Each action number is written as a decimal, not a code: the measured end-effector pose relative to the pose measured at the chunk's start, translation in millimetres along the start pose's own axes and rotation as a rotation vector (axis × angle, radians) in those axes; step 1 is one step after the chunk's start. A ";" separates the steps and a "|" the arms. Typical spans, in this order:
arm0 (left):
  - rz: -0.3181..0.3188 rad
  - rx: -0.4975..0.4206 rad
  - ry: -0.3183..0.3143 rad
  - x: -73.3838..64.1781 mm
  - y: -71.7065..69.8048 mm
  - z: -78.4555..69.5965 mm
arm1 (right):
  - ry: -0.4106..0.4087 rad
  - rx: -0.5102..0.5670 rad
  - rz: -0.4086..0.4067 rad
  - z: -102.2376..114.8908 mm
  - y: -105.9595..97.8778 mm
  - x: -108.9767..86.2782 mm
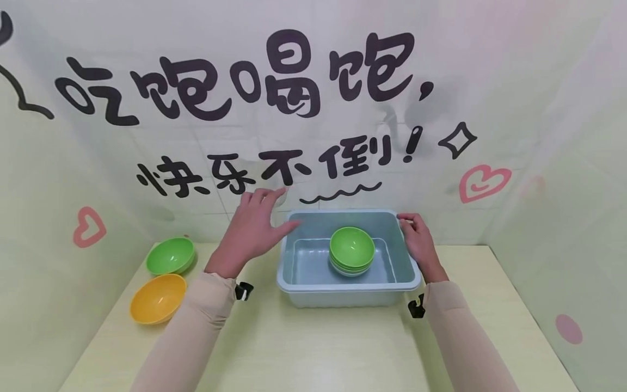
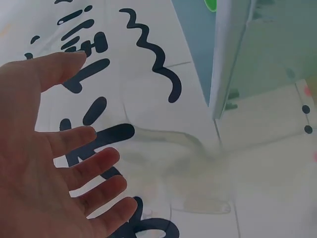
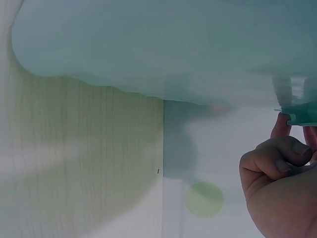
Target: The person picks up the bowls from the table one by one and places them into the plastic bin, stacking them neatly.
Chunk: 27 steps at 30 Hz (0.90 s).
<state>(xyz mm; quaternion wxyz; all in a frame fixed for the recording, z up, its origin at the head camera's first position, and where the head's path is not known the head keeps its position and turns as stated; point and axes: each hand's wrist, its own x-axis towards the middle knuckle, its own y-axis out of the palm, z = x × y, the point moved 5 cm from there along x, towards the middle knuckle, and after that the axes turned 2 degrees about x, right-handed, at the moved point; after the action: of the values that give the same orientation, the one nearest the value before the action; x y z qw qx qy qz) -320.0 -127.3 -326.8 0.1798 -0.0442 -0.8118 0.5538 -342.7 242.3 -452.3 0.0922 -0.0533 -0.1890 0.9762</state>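
A light blue rectangular plastic basin (image 1: 313, 287) is near the back of the table. Inside it sits a stack of small bowls (image 1: 352, 247), green on top with a whitish one at the bottom. My right hand (image 1: 419, 242) pinches the rim at the basin's back right corner; the right wrist view shows finger and thumb on that rim (image 3: 303, 116), with other fingers curled below. My left hand (image 1: 254, 228) is raised beside the basin's back left corner, thumb spread from the fingers. In the left wrist view that hand (image 2: 54, 163) holds nothing and stands apart from the basin wall (image 2: 267, 54).
At the table's left lie a green bowl (image 1: 170, 257) and an orange bowl (image 1: 159, 299), touching or nearly so, beside my left forearm. A pale backdrop (image 1: 313, 130) with black lettering stands close behind the basin. The pale wooden table (image 1: 333, 348) extends in front.
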 end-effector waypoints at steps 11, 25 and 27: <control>-0.105 -0.046 -0.154 -36.3 -27.0 50.4 | 0.017 0.008 0.011 -0.9 0.0 -1.5; -0.116 -0.023 -0.324 -77.2 -21.3 120.9 | 0.019 0.026 0.022 -1.3 0.3 -1.4; -0.101 -0.018 -0.356 -83.1 -18.4 132.3 | 0.025 0.024 0.024 -1.4 0.4 -1.6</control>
<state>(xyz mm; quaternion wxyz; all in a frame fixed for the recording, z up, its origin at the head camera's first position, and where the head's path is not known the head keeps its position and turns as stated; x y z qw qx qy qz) -285.3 -273.6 -372.8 0.0605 0.0939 -0.8369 0.5358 -341.0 242.1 -453.6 0.0835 -0.0668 -0.1753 0.9787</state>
